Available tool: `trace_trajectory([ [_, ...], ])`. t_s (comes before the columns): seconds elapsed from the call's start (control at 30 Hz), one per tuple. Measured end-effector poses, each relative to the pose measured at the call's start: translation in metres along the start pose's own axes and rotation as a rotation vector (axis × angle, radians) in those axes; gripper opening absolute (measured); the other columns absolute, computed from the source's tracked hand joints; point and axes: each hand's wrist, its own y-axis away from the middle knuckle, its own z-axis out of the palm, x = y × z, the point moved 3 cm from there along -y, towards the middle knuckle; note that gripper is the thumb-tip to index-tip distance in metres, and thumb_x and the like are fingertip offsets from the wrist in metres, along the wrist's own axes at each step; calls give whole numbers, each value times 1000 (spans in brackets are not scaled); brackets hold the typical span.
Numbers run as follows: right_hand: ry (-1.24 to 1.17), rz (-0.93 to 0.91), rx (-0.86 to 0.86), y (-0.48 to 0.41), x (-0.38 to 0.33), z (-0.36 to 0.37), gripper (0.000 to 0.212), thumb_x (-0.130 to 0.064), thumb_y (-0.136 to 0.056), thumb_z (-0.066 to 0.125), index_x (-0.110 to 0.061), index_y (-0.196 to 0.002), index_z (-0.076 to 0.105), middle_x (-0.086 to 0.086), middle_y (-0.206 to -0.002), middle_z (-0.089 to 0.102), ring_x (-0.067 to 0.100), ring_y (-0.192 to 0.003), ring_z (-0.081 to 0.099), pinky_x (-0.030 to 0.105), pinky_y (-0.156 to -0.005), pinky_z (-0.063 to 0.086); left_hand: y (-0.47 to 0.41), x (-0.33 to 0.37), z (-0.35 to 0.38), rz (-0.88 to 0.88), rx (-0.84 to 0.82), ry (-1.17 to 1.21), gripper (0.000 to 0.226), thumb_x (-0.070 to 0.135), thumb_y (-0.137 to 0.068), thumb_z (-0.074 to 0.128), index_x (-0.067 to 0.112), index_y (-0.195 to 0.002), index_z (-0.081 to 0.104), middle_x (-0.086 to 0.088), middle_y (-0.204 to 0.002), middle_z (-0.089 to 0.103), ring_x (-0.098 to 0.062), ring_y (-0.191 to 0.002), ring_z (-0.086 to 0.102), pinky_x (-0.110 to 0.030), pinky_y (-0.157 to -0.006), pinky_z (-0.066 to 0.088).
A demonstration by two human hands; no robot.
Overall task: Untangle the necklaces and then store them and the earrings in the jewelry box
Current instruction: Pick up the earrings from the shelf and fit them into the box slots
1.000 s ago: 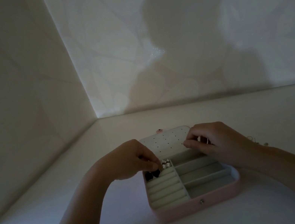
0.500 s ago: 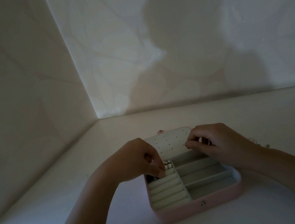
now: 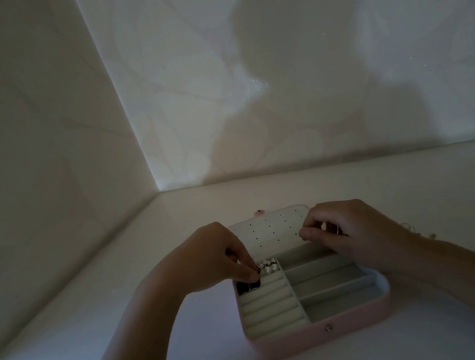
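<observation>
Got jewelry box [image 3: 290, 345] open on table [image 3: 123, 295], pearl earrings [image 3: 269, 266] in its back-left ring rolls. Seeing left hand [image 3: 211, 254] pinching dark earrings [image 3: 246, 287] there, right hand [image 3: 356, 228] curled, pinching a thin piece [image 3: 338, 229] over the back-right compartment. Spotting necklaces [image 3: 413, 228] beside right wrist.

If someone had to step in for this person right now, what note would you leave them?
Left hand pinches an earring over the back ring rolls of the open jewelry box.
Right hand is curled at the lid; whether it holds anything is unclear.
Done: dark earrings and pearl earrings sit in the rolls.
To do: seat this earring, then store the thin chains lying on the table behind the right wrist.
</observation>
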Motion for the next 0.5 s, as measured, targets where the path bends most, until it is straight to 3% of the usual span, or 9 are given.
trace_trajectory([
  [0.3, 3, 5, 1, 0, 0, 0, 15, -33, -91, 60, -35, -77, 60, -11, -74, 63, 8, -72, 57, 16, -60, 39, -3, -1, 5, -27, -1, 20, 10, 28, -84, 71, 22, -88, 77, 16, -63, 64, 3, -56, 48, -9, -56, 36],
  [0.5, 15, 6, -8, 0, -2, -1, 14, -34, -92, 59, -34, -78, 61, -12, -75, 63, 6, -74, 57, 13, -60, 38, -3, 1, 4, -22, 24, 21, 5, 28, -80, 74, 30, -76, 73, 27, -43, 51, 9, -44, 45, -6, -48, 32],
])
